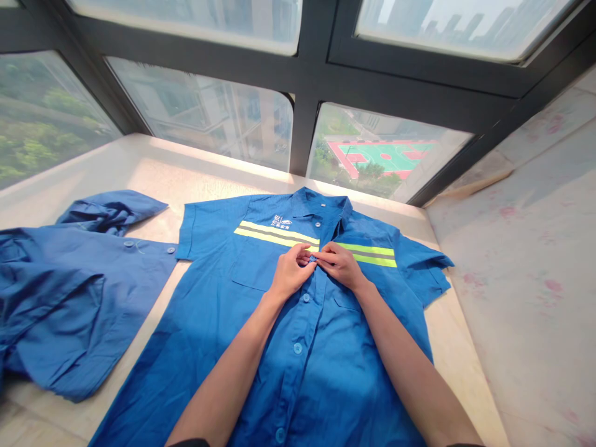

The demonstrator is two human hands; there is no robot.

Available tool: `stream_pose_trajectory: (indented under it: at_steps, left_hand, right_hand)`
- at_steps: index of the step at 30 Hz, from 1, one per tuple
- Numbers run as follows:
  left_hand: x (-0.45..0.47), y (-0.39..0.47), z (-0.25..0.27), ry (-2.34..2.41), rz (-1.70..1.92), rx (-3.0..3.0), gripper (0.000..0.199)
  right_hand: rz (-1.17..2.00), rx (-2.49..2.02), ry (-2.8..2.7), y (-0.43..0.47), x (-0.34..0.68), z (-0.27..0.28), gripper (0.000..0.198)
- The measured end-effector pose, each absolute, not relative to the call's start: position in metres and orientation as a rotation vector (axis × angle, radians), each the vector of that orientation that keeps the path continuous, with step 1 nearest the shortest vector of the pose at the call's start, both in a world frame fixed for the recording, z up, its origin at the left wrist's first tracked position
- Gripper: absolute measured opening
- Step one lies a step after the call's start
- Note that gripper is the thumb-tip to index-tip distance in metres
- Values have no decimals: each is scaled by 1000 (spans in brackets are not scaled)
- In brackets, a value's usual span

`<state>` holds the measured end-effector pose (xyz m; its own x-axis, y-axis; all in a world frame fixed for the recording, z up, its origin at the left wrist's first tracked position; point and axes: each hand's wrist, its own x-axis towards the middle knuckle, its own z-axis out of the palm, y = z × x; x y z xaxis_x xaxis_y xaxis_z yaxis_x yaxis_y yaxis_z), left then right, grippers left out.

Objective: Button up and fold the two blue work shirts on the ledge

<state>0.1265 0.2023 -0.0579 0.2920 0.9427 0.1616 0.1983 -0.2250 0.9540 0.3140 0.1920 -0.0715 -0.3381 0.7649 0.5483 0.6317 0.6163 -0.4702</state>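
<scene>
A blue short-sleeved work shirt (261, 310) lies spread out face up, its collar toward the window. Yellow and grey reflective bands cross its chest, and white lettering sits above the band on the left. Both hands meet at the front placket, level with the chest band. My left hand (293, 270) pinches the placket edge around a button. Against it, the fingertips of my right hand (339, 264) pinch the facing edge of the shirt. The button there is mostly hidden by the fingers. Lower buttons (298, 348) show along the placket, and a button near the collar (318, 225) shows too.
Another blue garment (69, 298), crumpled and with buttons, lies at the left on the pale sill (186, 167). Dark window frames (305, 136) rise behind the shirt. A flower-patterned wall (526, 248) bounds the right side.
</scene>
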Motion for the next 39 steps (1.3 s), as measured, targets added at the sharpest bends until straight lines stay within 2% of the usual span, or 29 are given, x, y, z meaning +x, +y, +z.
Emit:
stream_pose_trajectory:
  at_steps: [5, 17, 25, 32, 39]
  left_hand:
    - [126, 205, -60, 1054, 1000, 1627, 42]
    - [131, 203, -55, 1159, 986, 1469, 31]
    - [132, 202, -53, 1169, 984, 1474, 31]
    - [131, 201, -49, 1179, 1003, 1545, 11]
    - [133, 198, -51, 1226, 985, 1683, 16]
  right_hand:
    - [288, -1075, -2041, 193, 315, -72, 21]
    - [466, -1089, -1934, 196, 314, -73, 21]
    - [474, -1122, -1931, 195, 313, -70, 21]
    - [443, -1113, -1918, 194, 313, -68, 18]
    - [410, -1154, -2035, 193, 313, -64, 19]
